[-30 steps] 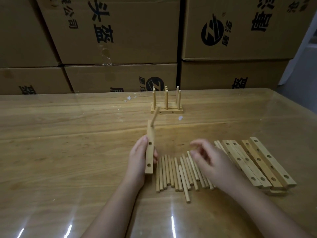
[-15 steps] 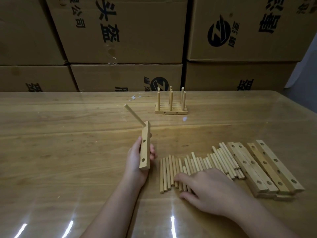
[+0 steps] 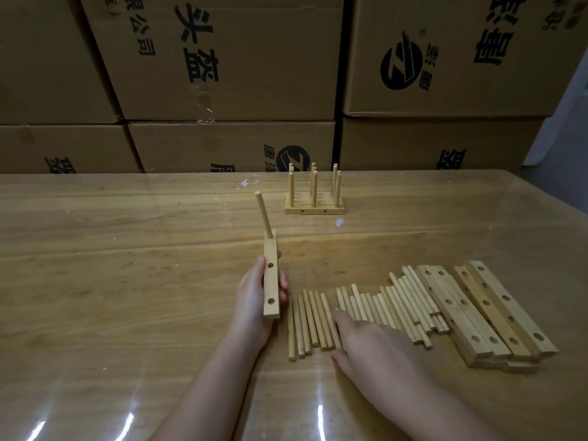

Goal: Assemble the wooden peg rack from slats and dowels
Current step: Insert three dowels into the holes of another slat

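- Head view: a person's left hand (image 3: 254, 300) grips a drilled slat (image 3: 271, 281) on edge above the worktop (image 3: 127, 249), thumb on the near face and fingers (image 3: 284, 285) curled round the far one.
- One dowel (image 3: 263, 214) is seated in the slat's far hole and now stands nearly straight, leaning slightly left; over the past second it swung from a right tilt to a hard left one as the slat was turned. Two holes on the slat face show empty.
- The right hand (image 3: 375, 348), which hovered a second ago with loosely bent fingers, has come down onto the row of loose dowels (image 3: 397, 307). Its fingers (image 3: 345, 318) lie fairly flat across them, gripping nothing that shows, though a dowel may already be trapped beneath the palm.
- A gap has opened in the row beside those fingers, so the hand is probably separating one dowel for the next hole.
- Spare slats (image 3: 486, 313) lie stacked at the right end of the row, touching it.
- A finished rack (image 3: 313, 202) stands well back, in front of cardboard boxes (image 3: 222, 58).
- Judged from this, the new rack is at an early stage: one peg in, the second about to be picked.
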